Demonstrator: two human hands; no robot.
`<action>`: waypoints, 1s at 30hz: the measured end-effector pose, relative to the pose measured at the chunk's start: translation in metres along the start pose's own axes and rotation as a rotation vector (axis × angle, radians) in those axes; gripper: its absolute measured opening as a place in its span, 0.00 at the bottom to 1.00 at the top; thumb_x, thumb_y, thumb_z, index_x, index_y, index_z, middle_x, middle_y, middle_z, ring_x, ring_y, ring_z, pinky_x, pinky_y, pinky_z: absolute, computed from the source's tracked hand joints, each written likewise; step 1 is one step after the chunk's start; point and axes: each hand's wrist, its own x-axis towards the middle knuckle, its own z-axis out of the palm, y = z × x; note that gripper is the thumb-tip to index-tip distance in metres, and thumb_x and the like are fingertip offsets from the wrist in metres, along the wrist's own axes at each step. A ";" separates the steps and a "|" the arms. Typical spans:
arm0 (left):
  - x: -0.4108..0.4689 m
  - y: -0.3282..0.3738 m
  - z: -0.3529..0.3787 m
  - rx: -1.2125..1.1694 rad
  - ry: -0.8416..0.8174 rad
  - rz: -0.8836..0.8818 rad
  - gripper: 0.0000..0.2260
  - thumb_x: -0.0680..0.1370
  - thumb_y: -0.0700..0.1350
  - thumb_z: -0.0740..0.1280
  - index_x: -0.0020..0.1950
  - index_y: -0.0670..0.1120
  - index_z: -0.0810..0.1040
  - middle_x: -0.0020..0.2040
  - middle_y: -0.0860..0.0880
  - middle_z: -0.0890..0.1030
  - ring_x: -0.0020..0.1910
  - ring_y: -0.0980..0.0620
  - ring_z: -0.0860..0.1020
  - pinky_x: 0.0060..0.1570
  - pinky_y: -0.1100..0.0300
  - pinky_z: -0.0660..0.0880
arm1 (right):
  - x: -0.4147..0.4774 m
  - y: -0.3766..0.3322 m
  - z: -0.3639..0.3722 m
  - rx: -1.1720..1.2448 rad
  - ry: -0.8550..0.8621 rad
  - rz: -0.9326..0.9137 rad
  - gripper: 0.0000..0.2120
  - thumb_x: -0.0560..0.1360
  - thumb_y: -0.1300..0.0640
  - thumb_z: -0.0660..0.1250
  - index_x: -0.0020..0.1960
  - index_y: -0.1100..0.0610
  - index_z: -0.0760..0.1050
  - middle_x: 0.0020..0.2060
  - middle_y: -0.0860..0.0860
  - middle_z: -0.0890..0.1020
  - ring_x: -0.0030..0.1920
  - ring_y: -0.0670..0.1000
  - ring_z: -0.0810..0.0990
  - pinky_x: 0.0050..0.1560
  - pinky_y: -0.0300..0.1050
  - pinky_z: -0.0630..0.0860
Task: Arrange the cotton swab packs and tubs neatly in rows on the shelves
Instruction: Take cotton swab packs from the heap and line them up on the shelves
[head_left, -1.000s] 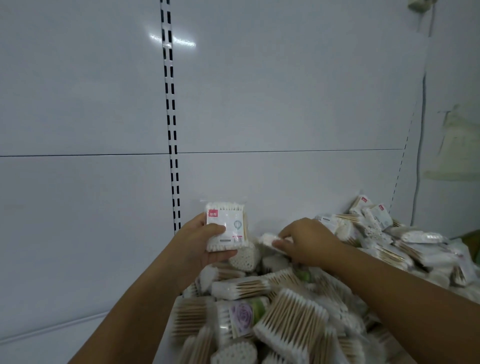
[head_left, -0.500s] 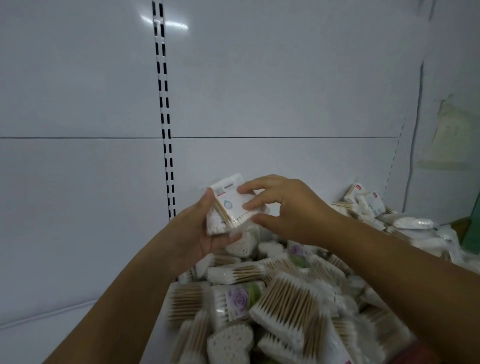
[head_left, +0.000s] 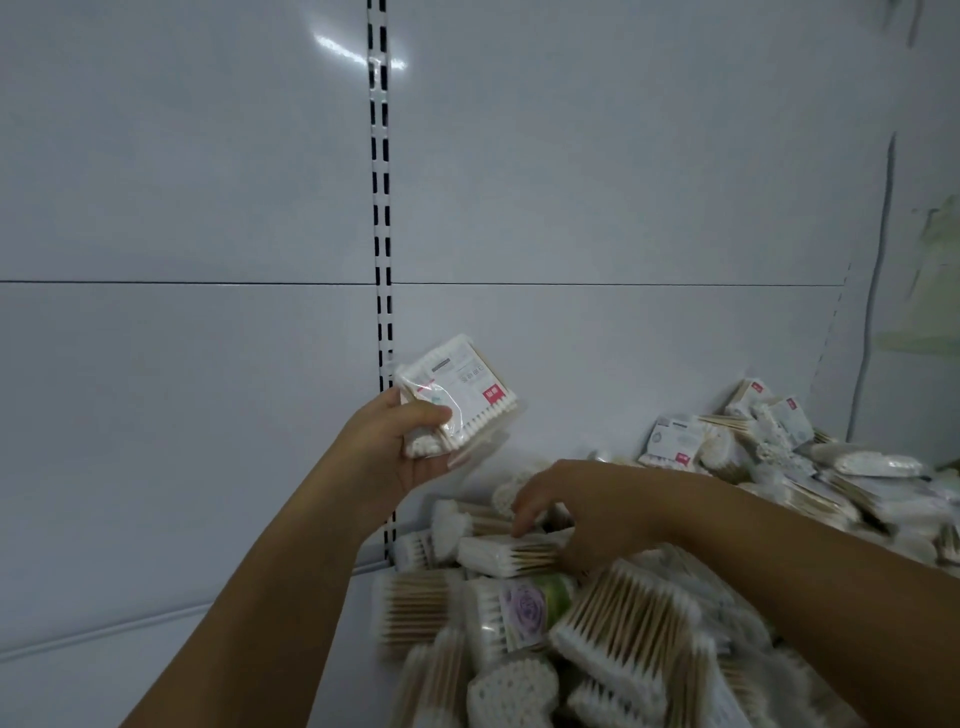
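White back panels (head_left: 623, 182) rise behind the heaped swab packs (head_left: 623, 634); the left hand (head_left: 400, 457) grips seemingly 2 packs (head_left: 462, 395) aloft, likely gathering a batch, while the right hand (head_left: 587, 504) lays curved fingers on another pack (head_left: 504, 556), grip unclear.

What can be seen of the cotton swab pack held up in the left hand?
The flat clear-plastic pack of wooden-stemmed white cotton swabs carries a white printed label with a red square. It is tilted, raised in front of the white back panel beside the slotted upright, above the pile of other packs. The left hand grips its lower-left end, thumb across the front.
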 end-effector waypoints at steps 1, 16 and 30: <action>0.000 0.001 -0.001 -0.006 -0.006 0.001 0.15 0.77 0.32 0.61 0.64 0.39 0.73 0.54 0.39 0.83 0.46 0.44 0.84 0.36 0.55 0.81 | 0.001 0.001 0.000 -0.003 -0.015 -0.001 0.22 0.71 0.57 0.71 0.64 0.47 0.76 0.66 0.45 0.73 0.65 0.45 0.69 0.66 0.40 0.66; -0.004 0.005 0.003 0.115 0.108 0.052 0.08 0.77 0.34 0.64 0.55 0.42 0.76 0.44 0.45 0.86 0.42 0.48 0.85 0.38 0.54 0.82 | -0.060 0.022 -0.015 1.203 0.853 0.071 0.13 0.77 0.72 0.61 0.49 0.58 0.81 0.35 0.55 0.85 0.34 0.52 0.84 0.36 0.40 0.82; -0.116 -0.022 0.073 0.261 0.004 0.050 0.23 0.67 0.38 0.72 0.61 0.43 0.77 0.55 0.39 0.83 0.52 0.38 0.82 0.46 0.48 0.81 | -0.115 -0.037 0.014 1.442 0.931 -0.148 0.27 0.70 0.67 0.72 0.60 0.43 0.71 0.53 0.46 0.80 0.45 0.54 0.84 0.40 0.52 0.83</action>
